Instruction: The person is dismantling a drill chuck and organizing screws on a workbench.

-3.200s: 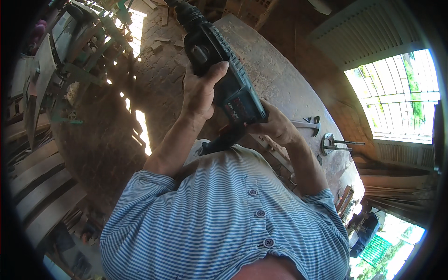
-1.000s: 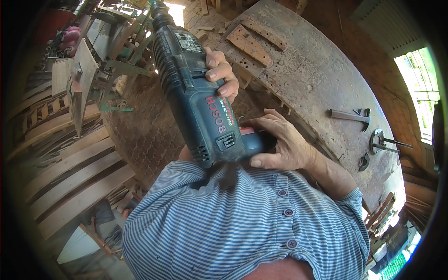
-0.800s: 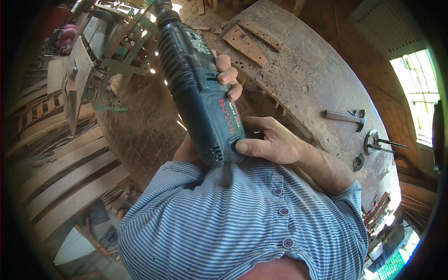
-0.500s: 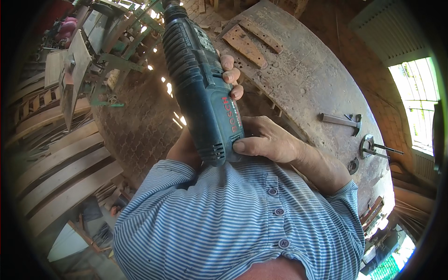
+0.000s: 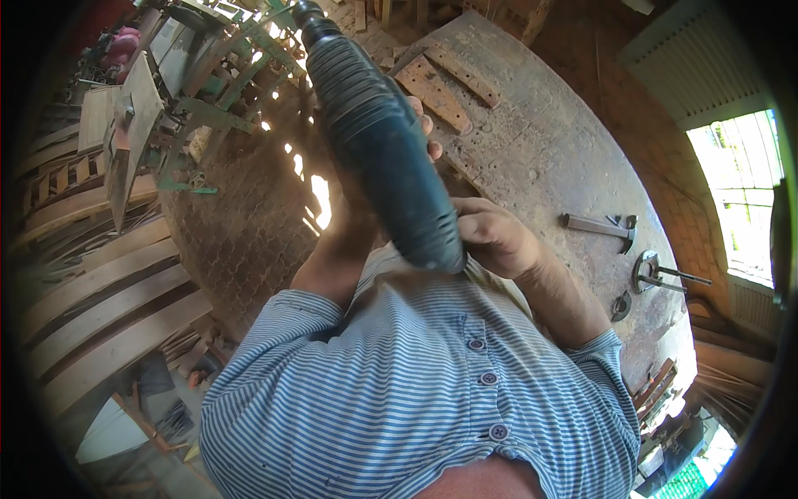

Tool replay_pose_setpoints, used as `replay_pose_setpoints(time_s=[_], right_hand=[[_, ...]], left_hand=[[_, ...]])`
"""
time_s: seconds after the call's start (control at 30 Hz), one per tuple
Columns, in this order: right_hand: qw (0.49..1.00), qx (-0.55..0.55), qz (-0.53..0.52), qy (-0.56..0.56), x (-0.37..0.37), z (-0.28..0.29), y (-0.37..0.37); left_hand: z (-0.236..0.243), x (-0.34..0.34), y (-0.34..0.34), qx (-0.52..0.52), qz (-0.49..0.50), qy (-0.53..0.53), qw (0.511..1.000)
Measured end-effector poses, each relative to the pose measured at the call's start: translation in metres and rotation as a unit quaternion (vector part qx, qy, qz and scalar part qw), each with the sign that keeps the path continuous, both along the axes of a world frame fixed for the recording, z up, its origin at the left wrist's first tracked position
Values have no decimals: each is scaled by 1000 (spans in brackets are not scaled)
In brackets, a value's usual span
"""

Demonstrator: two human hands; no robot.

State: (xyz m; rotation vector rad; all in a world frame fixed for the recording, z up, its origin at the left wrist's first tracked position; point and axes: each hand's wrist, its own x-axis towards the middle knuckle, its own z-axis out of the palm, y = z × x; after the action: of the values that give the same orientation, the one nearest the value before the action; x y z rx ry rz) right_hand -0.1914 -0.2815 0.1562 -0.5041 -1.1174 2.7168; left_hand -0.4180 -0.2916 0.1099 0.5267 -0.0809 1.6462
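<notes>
A dark teal power drill (image 5: 382, 158) is held above my shirt, its chuck pointing away toward the top of the view and its ribbed housing facing up. My left hand (image 5: 425, 126) wraps round it from underneath; fingertips show along its right side and the palm is hidden. At the rear end of the tool, my right hand (image 5: 499, 234) grips with curled fingers, partly covered by the housing. Beyond it, on the worn workbench (image 5: 540, 141), lie a metal tool with a long bar (image 5: 594, 224), a round fitting with two rods (image 5: 644, 270) and a dark ring (image 5: 620, 306).
Two drilled rusty pieces (image 5: 432, 96) lie on the bench's far part. To the left stand green-framed machinery (image 5: 212, 112) and stacked wooden boards (image 5: 108, 333), over a paved floor (image 5: 233, 249). A barred window (image 5: 740, 191) is at the right.
The drill has rolled over so its lettered side no longer shows, and its rear end has moved up and right. My right hand has risen slightly with it.
</notes>
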Motion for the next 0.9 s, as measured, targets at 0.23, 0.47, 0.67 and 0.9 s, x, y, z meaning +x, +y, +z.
replay_pose_setpoints(time_s=[0.23, 0.47, 0.67, 0.9], right_hand=[[917, 224, -325, 54, 16, 8, -9], [861, 255, -438, -39, -3, 1, -15], [893, 187, -411, -2, 20, 0, -3], [877, 237, -414, 49, 19, 13, -12]], left_hand=[[40, 0, 9, -219, 82, -30, 972], [24, 4, 6, -248, 73, -31, 966], [36, -7, -5, -241, 106, 84, 961], [51, -21, -6, -147, 123, 123, 974]])
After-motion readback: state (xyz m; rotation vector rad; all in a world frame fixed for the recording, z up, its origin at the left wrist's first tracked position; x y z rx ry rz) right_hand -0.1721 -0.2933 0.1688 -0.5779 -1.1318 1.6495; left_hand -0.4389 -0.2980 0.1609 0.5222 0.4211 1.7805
